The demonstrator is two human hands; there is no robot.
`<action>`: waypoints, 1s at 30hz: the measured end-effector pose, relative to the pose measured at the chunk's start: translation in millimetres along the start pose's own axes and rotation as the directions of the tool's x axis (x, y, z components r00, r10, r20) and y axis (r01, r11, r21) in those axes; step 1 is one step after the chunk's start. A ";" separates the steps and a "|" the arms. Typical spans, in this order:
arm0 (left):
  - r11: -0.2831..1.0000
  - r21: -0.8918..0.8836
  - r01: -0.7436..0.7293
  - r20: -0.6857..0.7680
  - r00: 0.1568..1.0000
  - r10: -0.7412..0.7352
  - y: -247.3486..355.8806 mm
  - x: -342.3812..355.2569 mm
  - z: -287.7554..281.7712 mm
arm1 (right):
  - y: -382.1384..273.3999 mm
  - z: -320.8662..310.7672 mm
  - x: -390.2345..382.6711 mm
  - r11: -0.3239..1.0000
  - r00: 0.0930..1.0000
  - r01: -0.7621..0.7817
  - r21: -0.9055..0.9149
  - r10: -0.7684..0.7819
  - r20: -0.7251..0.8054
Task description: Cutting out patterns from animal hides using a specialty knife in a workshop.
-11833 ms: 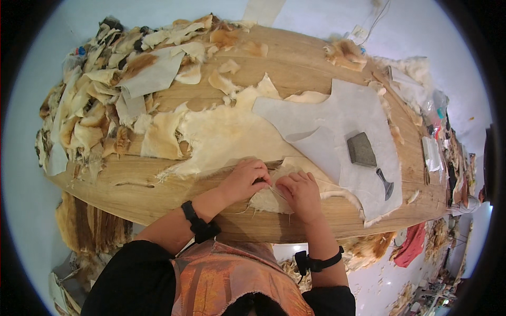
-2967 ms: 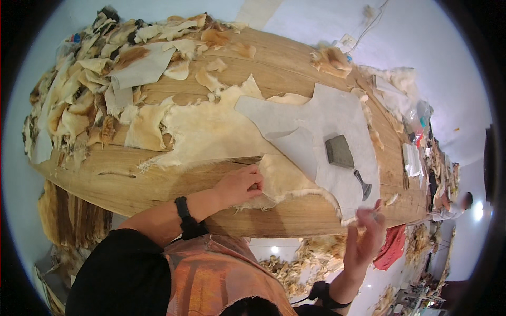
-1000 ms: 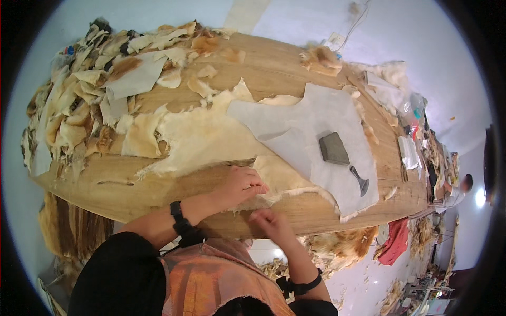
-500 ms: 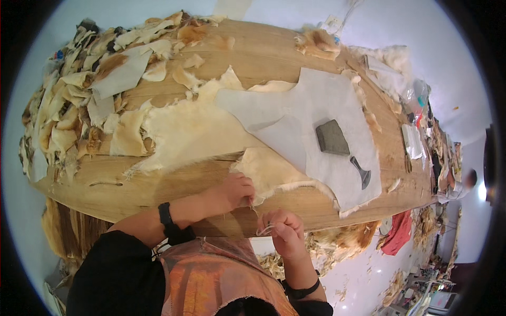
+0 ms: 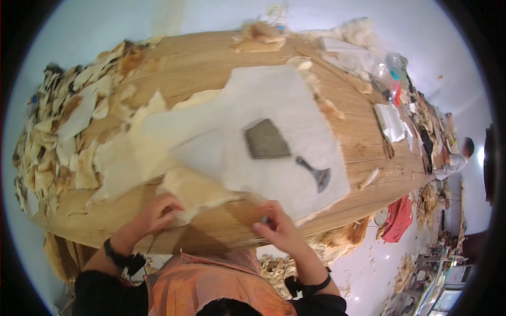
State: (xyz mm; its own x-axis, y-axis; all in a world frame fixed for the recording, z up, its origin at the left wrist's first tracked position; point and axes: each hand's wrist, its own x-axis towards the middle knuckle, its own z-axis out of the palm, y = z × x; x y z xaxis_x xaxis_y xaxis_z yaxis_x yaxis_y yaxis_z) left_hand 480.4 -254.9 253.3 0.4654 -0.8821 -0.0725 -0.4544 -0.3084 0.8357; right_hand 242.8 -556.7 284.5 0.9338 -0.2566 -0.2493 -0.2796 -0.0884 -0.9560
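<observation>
My left hand (image 5: 159,213) is beside the near edge of a cream hide (image 5: 182,184), thumb and curled fingers apart with nothing visible between them. My right hand (image 5: 280,229) is at the table's near edge, closed on a small dark grey piece (image 5: 265,220) between thumb and fingers; its kind is unclear. Over the hide lies a large pale grey sheet (image 5: 300,116) with a folded-looking flap. On that sheet rest a dark stone-like block (image 5: 267,140) and a fan-shaped dark metal blade (image 5: 321,178) with a short handle. Motion blurs the hide and the sheet.
Piled hide scraps (image 5: 68,126) cover the left end of the wooden table (image 5: 200,50). A brown fur piece (image 5: 259,38) lies at the far edge. To the right are a white pad (image 5: 391,122) and a red cloth (image 5: 396,218) below. Another person (image 5: 457,158) is far right.
The view has swung right, so the table's things sit further left. My hands have moved apart. Thin pale strips that were in my right hand no longer show there.
</observation>
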 end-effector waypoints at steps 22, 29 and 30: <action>0.880 0.053 0.473 -0.507 0.772 -0.384 18.4 14.7 60.5 | 60.3 -584.6 116.4 -0.138 0.692 -0.662 -0.737 -0.491 -0.530; 0.879 0.013 0.477 -0.522 0.752 -0.401 28.3 14.3 58.6 | 84.8 -615.8 154.8 -0.400 0.737 -0.664 -0.632 -0.207 -0.643; 0.878 0.021 0.479 -0.540 0.744 -0.393 27.5 18.3 54.0 | 87.0 -618.2 146.9 -0.333 0.749 -0.662 -0.672 -0.265 -0.607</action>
State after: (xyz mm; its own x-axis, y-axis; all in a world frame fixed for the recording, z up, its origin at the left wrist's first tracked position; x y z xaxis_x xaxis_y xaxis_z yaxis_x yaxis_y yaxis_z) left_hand 435.5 -298.7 245.6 0.9350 -0.3432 -0.0889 -0.1919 -0.7008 0.6871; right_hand 217.7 -1197.0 260.0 0.6384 -0.7528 0.1601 -0.6749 -0.4475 0.5868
